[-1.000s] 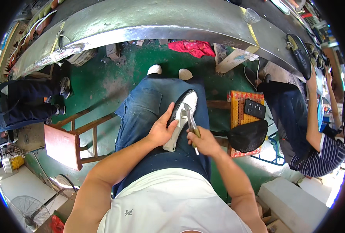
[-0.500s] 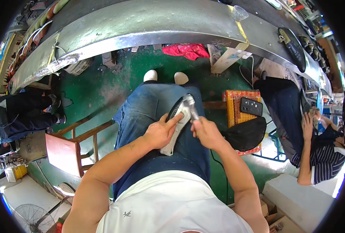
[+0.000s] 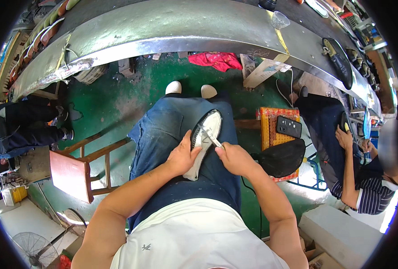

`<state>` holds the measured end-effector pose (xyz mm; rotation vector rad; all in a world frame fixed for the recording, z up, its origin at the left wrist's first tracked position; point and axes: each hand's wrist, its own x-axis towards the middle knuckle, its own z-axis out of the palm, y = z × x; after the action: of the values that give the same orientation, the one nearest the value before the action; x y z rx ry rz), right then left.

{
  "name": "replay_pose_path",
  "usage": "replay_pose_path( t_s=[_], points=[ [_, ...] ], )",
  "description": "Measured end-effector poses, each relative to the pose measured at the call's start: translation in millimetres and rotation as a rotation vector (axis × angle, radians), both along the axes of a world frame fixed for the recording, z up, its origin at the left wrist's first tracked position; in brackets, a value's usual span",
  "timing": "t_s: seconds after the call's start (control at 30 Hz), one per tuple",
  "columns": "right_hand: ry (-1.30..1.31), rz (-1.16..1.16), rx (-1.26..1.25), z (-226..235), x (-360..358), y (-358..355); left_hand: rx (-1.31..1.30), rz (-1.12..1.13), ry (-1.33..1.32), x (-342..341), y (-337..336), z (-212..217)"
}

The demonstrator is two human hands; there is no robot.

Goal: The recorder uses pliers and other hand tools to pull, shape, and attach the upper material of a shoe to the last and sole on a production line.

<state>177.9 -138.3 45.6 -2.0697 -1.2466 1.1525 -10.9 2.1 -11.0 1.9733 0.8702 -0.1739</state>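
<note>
1. While the left hand clasps the side of a shoe lying sole-up on the person's lap, its fingers are curled shut on the shoe's edge
2. Just beside it, the right hand is closed around a thin metal tool whose tip touches the pale sole
3. White with a dark rim, the sole looks smooth; it rests on blue denim trousers speckled with pale marks
4. Left of the knees stands a wooden stool with a reddish seat, on the green floor
5. Right of the knees, a woven yellow-and-red seat carries a black phone and a black cap
6. Beyond the feet a red cloth lies under the curved, shiny metal tabletop
7. Far right, another person in a striped top sits by the tabletop
</note>
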Motion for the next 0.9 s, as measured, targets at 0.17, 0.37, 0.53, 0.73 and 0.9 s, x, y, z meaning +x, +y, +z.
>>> replay_pose_path(
  t_s=[0.17,0.37,0.53,0.73,0.9],
  points=[
    [-0.073,-0.011,0.073,-3,-21,-15,-0.005,-0.024,-0.068,0,3,1],
    [0.301,0.006,-0.304,39,0,-37,-0.791,0.080,-0.109,15,48,0],
    [-0.047,0.318,-0.162,44,-24,-26,-0.908,0.085,-0.133,22,52,-2],
    [-0.151,0.384,-0.256,25,-40,-45,-0.428,0.060,-0.176,2,17,-18],
    [0.151,0.385,-0.259,-3,-8,-58,-0.568,-0.135,-0.184,-51,0,-18]
  ],
)
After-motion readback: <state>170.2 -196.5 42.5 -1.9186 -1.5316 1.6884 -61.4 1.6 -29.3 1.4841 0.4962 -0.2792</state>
